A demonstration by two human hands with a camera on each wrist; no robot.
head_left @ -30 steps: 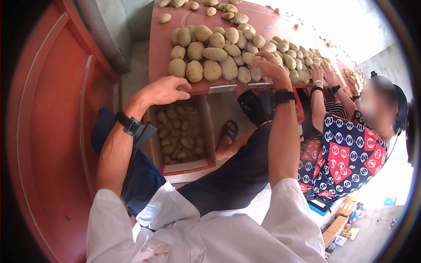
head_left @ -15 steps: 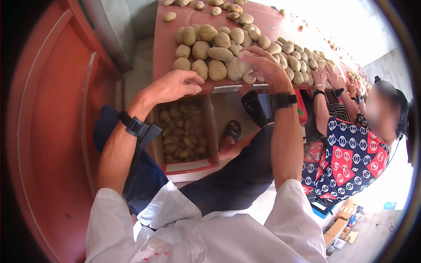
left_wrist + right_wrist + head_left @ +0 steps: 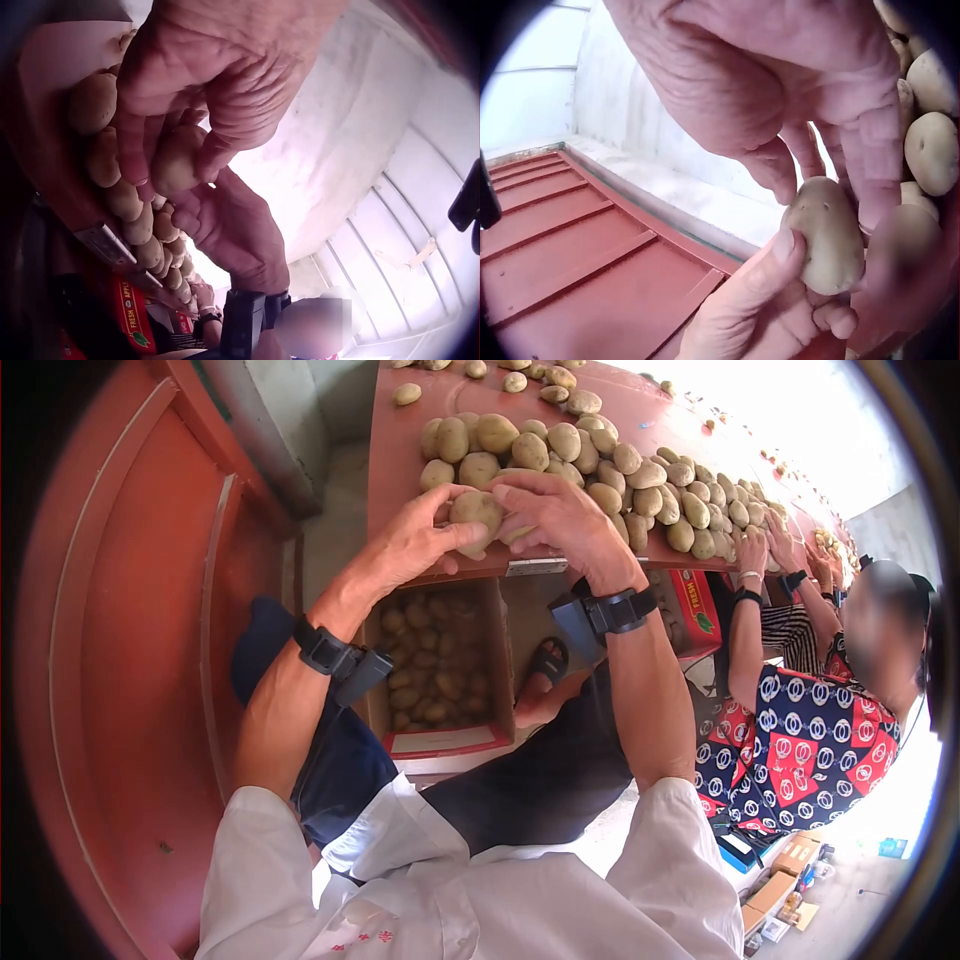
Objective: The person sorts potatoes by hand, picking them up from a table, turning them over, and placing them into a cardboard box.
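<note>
Cardboard box (image 3: 440, 660) sits on the floor below the near edge of the red table (image 3: 385, 460), loaded with potatoes. At that near edge, left hand (image 3: 420, 540) and right hand (image 3: 555, 515) meet over a single potato (image 3: 478, 512). Left fingers (image 3: 135, 154) curled round it, thumb on its side; right fingers (image 3: 877, 161) curled over its top, touching it. Behind the hands, a heap of potatoes (image 3: 620, 470) spreads toward the far right edge. A second person (image 3: 810, 710) stands at the right, hands on the heap.
</note>
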